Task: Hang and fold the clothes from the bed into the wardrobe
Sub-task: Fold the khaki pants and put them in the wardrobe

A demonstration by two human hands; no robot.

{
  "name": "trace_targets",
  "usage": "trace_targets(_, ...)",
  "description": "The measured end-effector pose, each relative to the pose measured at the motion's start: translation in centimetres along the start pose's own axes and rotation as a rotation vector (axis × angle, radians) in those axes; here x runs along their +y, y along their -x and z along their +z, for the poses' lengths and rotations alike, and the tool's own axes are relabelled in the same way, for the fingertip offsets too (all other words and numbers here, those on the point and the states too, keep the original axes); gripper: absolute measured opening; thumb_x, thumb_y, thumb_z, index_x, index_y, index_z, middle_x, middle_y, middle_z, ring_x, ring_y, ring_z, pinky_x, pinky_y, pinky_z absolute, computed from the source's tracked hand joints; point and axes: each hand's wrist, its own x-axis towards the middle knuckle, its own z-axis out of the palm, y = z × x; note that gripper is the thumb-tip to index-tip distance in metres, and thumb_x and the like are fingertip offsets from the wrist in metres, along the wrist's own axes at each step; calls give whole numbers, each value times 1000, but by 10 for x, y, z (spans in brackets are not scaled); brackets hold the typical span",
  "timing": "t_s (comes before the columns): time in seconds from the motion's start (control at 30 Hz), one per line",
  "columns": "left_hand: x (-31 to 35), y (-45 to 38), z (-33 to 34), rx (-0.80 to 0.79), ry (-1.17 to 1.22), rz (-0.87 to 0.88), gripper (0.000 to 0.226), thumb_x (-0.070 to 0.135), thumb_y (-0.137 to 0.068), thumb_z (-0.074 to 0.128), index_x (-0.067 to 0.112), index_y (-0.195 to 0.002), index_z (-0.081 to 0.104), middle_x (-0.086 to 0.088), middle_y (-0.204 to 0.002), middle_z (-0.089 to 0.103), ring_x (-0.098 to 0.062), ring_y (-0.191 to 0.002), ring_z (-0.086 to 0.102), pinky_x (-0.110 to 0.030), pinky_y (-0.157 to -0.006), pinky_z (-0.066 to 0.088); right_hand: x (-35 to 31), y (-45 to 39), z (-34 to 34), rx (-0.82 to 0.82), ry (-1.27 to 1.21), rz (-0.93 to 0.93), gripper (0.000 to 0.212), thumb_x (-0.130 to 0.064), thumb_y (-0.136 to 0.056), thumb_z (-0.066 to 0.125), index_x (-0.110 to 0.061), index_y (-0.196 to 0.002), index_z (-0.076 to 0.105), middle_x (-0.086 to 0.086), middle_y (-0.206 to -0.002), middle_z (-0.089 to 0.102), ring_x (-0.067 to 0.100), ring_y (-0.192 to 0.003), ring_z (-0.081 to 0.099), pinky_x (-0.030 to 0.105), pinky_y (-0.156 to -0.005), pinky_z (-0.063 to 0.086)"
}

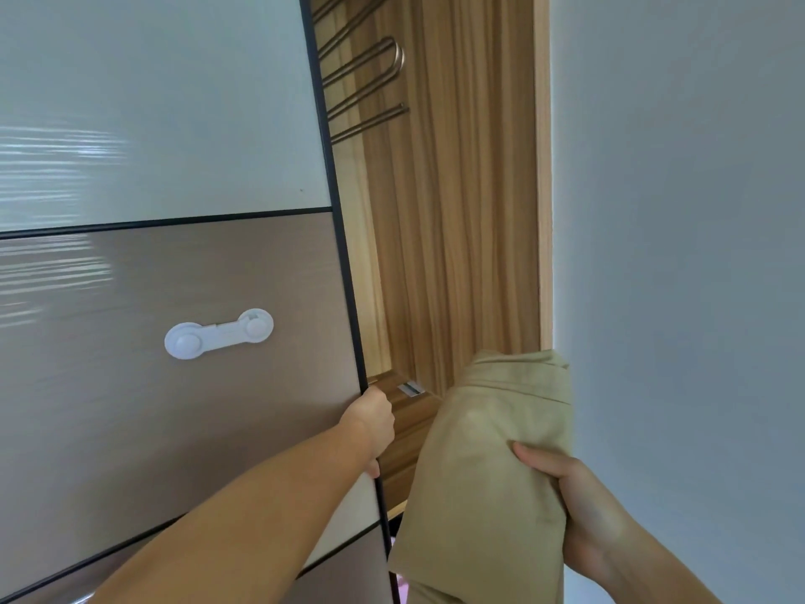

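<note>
- The left hand [373,422] is gripping the dark edge of the sliding door [196,298], fingers curled round the frame and mostly hidden behind it, the bare forearm reaching up from the lower left.
- The right hand [570,494] is clutching a folded beige garment [488,464], thumb pressing into the cloth on the front and the other fingers wrapped out of sight behind it.
- The garment is being held up in the air at the mouth of the wardrobe [453,211], just right of the door's edge and in front of the wood-grain interior; its lower end is running out of the bottom of the view.
- A white child lock [219,333] is sitting on the door's brown panel, well left of the gripping hand; a pale glossy panel is filling the door above it.
- Metal rails [361,80] are jutting out inside the wardrobe at the top, just beyond the door frame.
- A brown box [409,411] with a small label is lying on the wardrobe floor between the two hands.
- A plain pale wall [679,211] is taking up the right side, beside the wardrobe's wooden edge.
</note>
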Motion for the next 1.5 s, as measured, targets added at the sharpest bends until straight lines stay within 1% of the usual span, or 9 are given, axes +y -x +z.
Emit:
trace_targets(0.03,3,6,6,115,118,-65,66,64,-97,31,10,-121,58,-8,-119,61,-24,-106,57,-34,-75,32,6,2,7,-6,2,-2,43,-20,-80,65,-3,-119,66,18,-113,70,35,-105,67,47,-101,45)
trace_targets(0.17,22,32,28,64,287,-144,63,63,-97,30,12,-121,59,-5,-117,61,-23,-104,57,-33,-73,31,30,12,42,-17,23,11,37,-18,-83,63,-3,-116,67,18,-109,71,34,-98,70,45,-89,50)
trace_targets(0.33,43,65,57,78,328,-147,60,63,-97,32,14,-119,60,-2,-116,62,-21,-101,56,-32,-72,30,59,25,84,-41,66,41,39,-20,-81,65,-4,-117,67,19,-109,71,35,-99,69,45,-91,49)
trace_targets(0.47,58,94,76,68,367,-193,59,64,-97,33,15,-115,62,-2,-100,60,-19,-73,43,-31,-70,31,73,35,110,-63,71,45,35,-18,-83,63,-2,-114,68,20,-106,72,34,-92,71,42,-81,51)
trace_targets(0.57,72,112,98,85,389,-183,61,65,-96,33,15,-112,63,-1,-103,63,-19,-74,43,-31,-68,31,83,39,127,-78,58,34,32,-16,-84,62,-2,-111,69,20,-104,72,34,-87,72,41,-77,51)
trace_targets(0.8,101,164,139,66,393,-181,60,67,-95,33,16,-99,65,-1,-71,45,-17,-57,36,-29,-54,25,117,40,169,-104,53,90,31,-17,-83,62,0,-108,71,21,-103,72,33,-83,73,42,-82,51)
trace_targets(0.97,120,193,166,28,429,-185,62,68,-94,33,16,-101,66,0,-87,63,-17,-58,38,-30,-64,31,141,40,194,-131,60,120,32,-17,-83,63,-2,-110,70,20,-104,72,33,-93,71,41,-85,51)
trace_targets(1.07,129,210,177,-4,447,-181,63,67,-94,33,15,-105,66,0,-99,66,-18,-66,41,-30,-69,33,152,40,209,-152,58,124,31,-16,-83,63,-2,-110,70,19,-103,73,31,-86,73,40,-83,52)
trace_targets(1.5,145,246,201,-117,497,-184,66,68,-93,34,14,-112,66,-2,-104,67,-20,-89,57,-32,-77,33,172,48,236,-211,86,184,32,-17,-84,64,-2,-111,70,19,-104,72,32,-90,72,40,-81,53)
